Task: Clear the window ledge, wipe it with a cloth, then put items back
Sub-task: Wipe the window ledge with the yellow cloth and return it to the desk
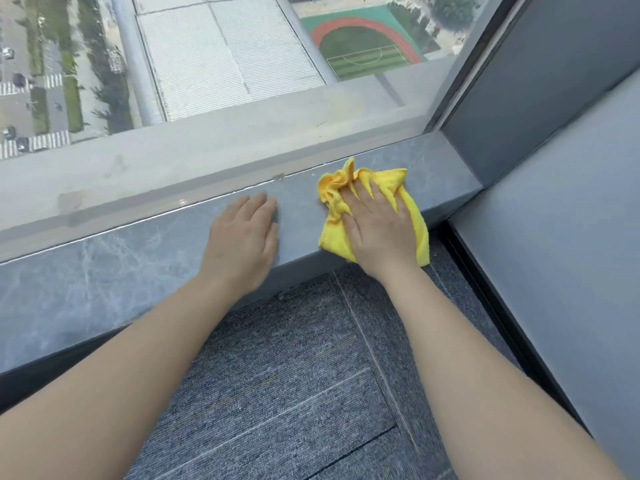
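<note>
My right hand [375,225] presses flat, fingers spread, on a crumpled yellow microfibre cloth [412,216] near the right end of the grey marbled window ledge [114,268]; my left hand [244,237] rests open, palm down, just beside it.

Beyond your right hand [377,230], a large window pane [242,64] looks down from a height on a pale ribbed rooftop [225,53]. Zebra crossings [45,140] mark a street far to the left of the grip, and a green sports pitch [367,57] ringed by a red running track [346,26] lies straight ahead of it. A dark grey window frame [467,74] rises to the right of the grip, meeting a matte grey wall panel [554,81]. Below and behind the grip, you stand over grey-blue carpet tiles [277,375]; a pale grey panel [554,254] flanks them on the right. Even daylight fills the scene.
</note>
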Motion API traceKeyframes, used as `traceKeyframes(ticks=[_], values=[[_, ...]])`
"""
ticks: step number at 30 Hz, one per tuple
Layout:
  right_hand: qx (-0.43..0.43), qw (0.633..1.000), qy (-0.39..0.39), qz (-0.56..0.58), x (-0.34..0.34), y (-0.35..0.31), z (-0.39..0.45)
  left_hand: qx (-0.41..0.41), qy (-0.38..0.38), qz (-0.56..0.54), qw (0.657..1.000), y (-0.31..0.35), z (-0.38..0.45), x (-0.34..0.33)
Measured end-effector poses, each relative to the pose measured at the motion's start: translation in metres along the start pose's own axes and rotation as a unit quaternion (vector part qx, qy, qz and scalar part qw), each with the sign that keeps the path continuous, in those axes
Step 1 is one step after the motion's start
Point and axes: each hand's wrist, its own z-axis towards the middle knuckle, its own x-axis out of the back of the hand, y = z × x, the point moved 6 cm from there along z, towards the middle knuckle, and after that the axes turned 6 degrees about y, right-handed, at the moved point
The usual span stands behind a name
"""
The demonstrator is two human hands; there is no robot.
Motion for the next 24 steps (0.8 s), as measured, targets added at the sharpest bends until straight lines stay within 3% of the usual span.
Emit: traceKeyframes(ticks=[6, 11, 14, 19, 21, 24], values=[[-0.172, 0.985, 0.013, -0.021, 0.012, 0.061, 0.019, -0.043, -0.018, 0.004, 0.999, 0.033, 0.016, -0.017], [-0.263, 0.965, -0.02, -0.003, 0.008, 0.052, 0.051, -0.041, -0.023, 0.003, 0.999, 0.033, 0.021, -0.018], [-0.216, 0.976, -0.012, -0.007, 0.004, 0.032, 0.058, -0.036, -0.021, -0.001, 0.999, 0.032, 0.023, -0.019], [0.017, 1.0, 0.01, 0.003, 0.01, 0.023, 0.037, -0.04, -0.009, -0.011, 0.999, 0.042, 0.033, -0.023], [0.019, 0.999, 0.023, 0.013, 0.012, 0.038, 0.029, -0.056, -0.012, -0.01, 0.998, 0.053, 0.039, -0.027], [-0.086, 0.995, 0.043, -0.001, 0.015, 0.07, 0.031, -0.078, -0.027, -0.002, 0.997, 0.07, 0.051, -0.038]])
